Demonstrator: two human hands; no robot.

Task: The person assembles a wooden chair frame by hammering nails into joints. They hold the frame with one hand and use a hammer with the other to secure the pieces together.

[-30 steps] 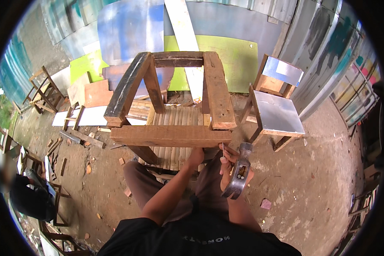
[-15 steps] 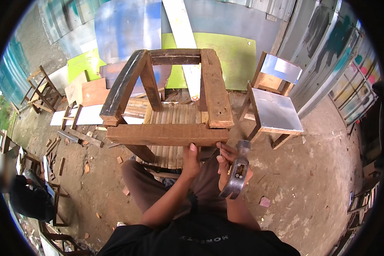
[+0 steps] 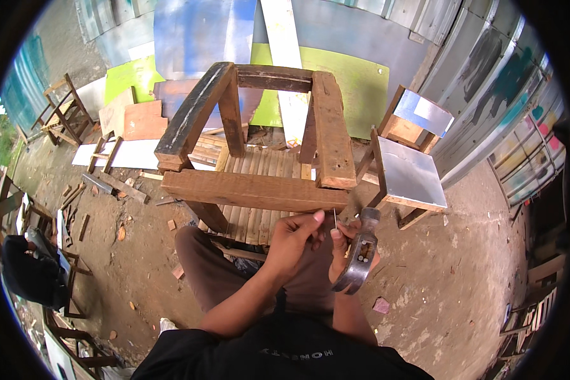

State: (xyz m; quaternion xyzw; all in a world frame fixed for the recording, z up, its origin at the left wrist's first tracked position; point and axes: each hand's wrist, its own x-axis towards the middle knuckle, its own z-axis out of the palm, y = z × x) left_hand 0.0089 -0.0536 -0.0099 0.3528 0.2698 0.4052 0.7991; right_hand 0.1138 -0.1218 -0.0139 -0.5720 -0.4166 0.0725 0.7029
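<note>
A wooden frame (image 3: 253, 190) of dark, worn beams stands before my knees, its nearest rail running crosswise. Just below that rail's right end, my right hand (image 3: 346, 244) is closed round a hammer (image 3: 363, 247), its steel head up. Thumb and finger of the same hand pinch a thin nail (image 3: 335, 219) upright. My left hand (image 3: 291, 246) is closed beside it, thumb and fingers curled together close to the nail. Whether those fingers hold anything is hidden. Inside the frame lies a seat of pale slats (image 3: 259, 193).
On the right stands a chair (image 3: 411, 171) with a silvery seat. Boards and scrap wood (image 3: 123, 190) lie on the ground to the left, near another chair frame (image 3: 66, 114). A person in dark clothes (image 3: 31, 272) is at the far left. Painted sheets (image 3: 335, 82) lean behind.
My left hand has come off the rail and moved right, toward the nail, its fingers now curled. The hammer stays in my right hand. The view has shifted slightly.
</note>
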